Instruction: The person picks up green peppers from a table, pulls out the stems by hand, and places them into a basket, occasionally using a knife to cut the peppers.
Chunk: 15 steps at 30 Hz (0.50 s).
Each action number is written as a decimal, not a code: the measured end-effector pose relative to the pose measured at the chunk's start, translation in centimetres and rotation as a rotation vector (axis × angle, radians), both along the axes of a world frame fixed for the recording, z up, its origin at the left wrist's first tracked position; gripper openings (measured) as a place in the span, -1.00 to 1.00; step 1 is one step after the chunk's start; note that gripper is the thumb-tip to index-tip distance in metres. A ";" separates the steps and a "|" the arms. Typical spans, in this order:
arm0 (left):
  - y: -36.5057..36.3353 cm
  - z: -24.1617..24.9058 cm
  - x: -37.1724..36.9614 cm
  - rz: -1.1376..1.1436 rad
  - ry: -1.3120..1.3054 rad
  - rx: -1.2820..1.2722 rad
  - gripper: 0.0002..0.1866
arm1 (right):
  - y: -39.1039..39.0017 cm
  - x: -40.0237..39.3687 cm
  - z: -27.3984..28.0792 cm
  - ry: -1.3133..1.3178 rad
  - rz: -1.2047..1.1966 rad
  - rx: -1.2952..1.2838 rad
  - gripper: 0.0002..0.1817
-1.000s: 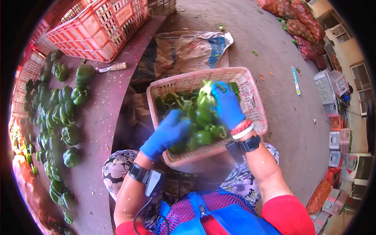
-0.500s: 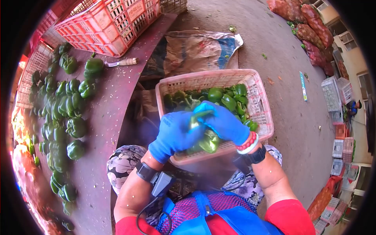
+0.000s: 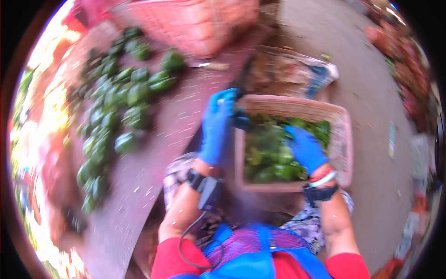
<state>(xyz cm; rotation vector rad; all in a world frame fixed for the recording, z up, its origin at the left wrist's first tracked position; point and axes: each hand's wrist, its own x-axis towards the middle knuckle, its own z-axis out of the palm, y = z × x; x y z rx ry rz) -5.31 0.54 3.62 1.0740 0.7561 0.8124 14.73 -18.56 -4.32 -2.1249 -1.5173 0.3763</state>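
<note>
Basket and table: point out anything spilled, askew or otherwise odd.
Nothing clearly stands out. The basket sits level with green peppers inside it, the right hand among them and the left hand at its left rim. More peppers lie loose on the table. Motion blur hides finer damage.

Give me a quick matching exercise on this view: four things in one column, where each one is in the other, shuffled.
Things:
1. left hand
2. right hand
3. loose green peppers
4. red crate

Places:
A. spread over the table on the left
B. inside the basket, on the peppers there
C. at the top of the view, behind the table
D. at the basket's near-left rim

Pairs: 1-D, 2-B, 3-A, 4-C
</note>
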 end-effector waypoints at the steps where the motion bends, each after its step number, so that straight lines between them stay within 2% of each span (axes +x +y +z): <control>1: 0.1 0.8 -2.5 -0.007 -0.153 -0.079 -0.65 | -1.3 0.3 -0.6 -0.144 -0.007 -0.238 -0.46; 2: 0.4 1.7 -5.3 0.035 -0.109 -0.028 -0.67 | -1.2 0.2 1.0 -0.186 0.014 -0.582 -0.33; 3: 0.6 2.6 -9.2 0.060 -0.018 0.002 -0.69 | -0.3 -0.2 1.5 -0.202 0.012 -0.681 -0.28; 5: 0.3 4.1 -19.2 0.084 0.282 0.297 -0.68 | 0.1 -0.7 1.0 -0.123 0.139 -0.377 -0.34; 7: -2.2 4.2 -29.0 0.148 0.643 0.210 -0.58 | 0.7 -1.7 1.5 0.079 0.257 -0.237 -0.39; 8: -3.4 2.3 -34.9 0.101 0.839 0.105 -0.53 | 0.9 -2.4 1.9 0.133 0.282 -0.244 -0.42; 9: -5.1 2.7 -38.8 -0.040 1.163 -0.190 -0.52 | 0.9 -3.0 2.0 0.104 0.316 -0.278 -0.42; 10: -6.9 3.4 -41.5 -0.275 1.423 -0.024 -0.50 | 0.7 -3.2 2.0 0.072 0.346 -0.313 -0.42; 13: -6.1 1.6 -48.3 -0.010 1.729 0.115 -0.43 | 0.1 -3.1 0.5 -0.015 0.366 -0.402 -0.43; 15: -1.5 -1.5 -50.9 0.583 1.420 0.245 -0.31 | 0.3 -3.2 0.3 -0.002 0.325 -0.484 -0.43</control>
